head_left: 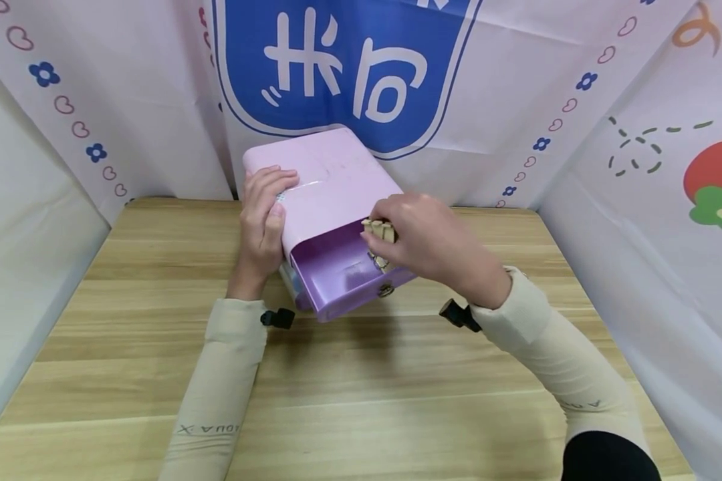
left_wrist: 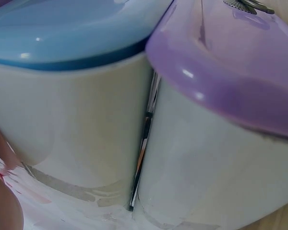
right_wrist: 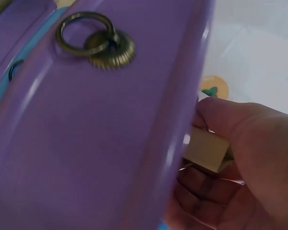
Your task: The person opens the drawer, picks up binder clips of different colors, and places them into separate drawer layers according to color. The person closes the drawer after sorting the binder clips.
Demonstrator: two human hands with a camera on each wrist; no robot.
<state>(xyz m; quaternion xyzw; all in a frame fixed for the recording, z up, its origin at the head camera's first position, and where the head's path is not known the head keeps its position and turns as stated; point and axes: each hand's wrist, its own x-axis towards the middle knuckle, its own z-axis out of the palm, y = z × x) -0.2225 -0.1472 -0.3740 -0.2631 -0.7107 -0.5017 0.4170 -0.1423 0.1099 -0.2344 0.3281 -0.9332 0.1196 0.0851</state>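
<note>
A pink drawer box (head_left: 331, 180) stands at an angle at the back of the table. Its top purple drawer (head_left: 337, 270) is pulled out toward the person and has a round metal ring pull (head_left: 386, 290). My left hand (head_left: 261, 220) holds the box's left side, fingers bent over the top edge. Above the drawer's right side, my right hand (head_left: 427, 237) pinches a cream toothed piece that looks like a hair claw clip (head_left: 380, 231). The right wrist view shows the clip's flat tan end (right_wrist: 206, 149) behind the drawer front, between thumb and fingers.
Below the open drawer are a blue drawer (left_wrist: 77, 38) and a lower purple drawer (left_wrist: 240, 72). Behind the box hangs a white cloth with a blue emblem (head_left: 337, 73). White cloth walls border the wooden table (head_left: 337, 401) on both sides.
</note>
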